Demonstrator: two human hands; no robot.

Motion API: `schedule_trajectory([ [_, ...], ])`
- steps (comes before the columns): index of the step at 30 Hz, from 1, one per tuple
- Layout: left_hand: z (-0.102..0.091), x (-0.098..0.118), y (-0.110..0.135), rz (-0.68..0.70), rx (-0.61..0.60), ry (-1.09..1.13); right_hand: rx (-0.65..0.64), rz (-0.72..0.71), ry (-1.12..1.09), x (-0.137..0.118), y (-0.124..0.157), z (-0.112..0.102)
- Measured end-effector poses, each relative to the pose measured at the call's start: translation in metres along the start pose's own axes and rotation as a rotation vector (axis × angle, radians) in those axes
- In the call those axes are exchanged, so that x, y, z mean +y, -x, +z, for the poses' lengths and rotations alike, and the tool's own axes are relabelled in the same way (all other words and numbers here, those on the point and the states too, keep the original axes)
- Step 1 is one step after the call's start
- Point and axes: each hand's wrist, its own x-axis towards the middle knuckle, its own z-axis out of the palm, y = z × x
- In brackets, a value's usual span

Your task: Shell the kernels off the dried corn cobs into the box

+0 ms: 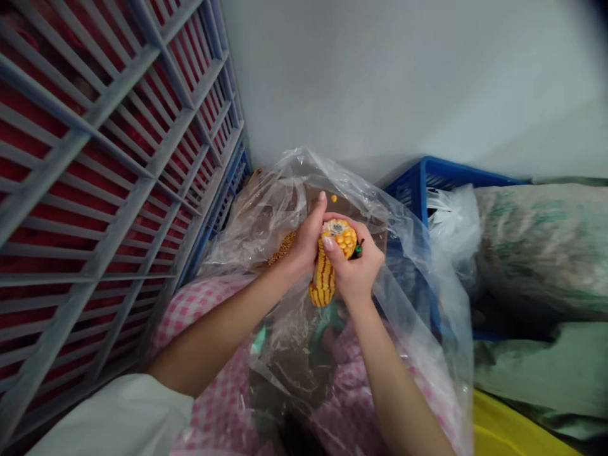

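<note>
An ear of corn (323,278) with yellow kernels is between my two hands, its broken, pale-centred end tilted up toward me. My right hand (360,269) is closed around its right side, the thumb pressing on kernels near that end. My left hand (308,239) grips the other side, thumb pointing up and fingers mostly hidden behind the ear. One loose kernel (334,198) shows just beyond the hands. Below them spreads a clear plastic bag (294,342), and a heap of kernels (282,248) lies by my left wrist. A small green item (358,249) shows at my right fingers.
A tall grey slatted crate (152,177) with red contents rises close on the left. At right stand a blue crate (422,183), a white plastic bag (453,221) and a stuffed sack (546,247). The pale wall (403,82) closes off the far side.
</note>
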Motion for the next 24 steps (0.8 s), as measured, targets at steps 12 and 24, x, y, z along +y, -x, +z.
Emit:
schedule_trajectory([
  [12,-0.015,0.025,-0.017,0.722,0.291,-0.58,0.044,0.523,-0.765,0.029,0.004,-0.003],
  [24,0.006,0.012,0.001,0.317,0.127,-0.402,0.171,0.562,-0.562,0.023,-0.003,0.0],
])
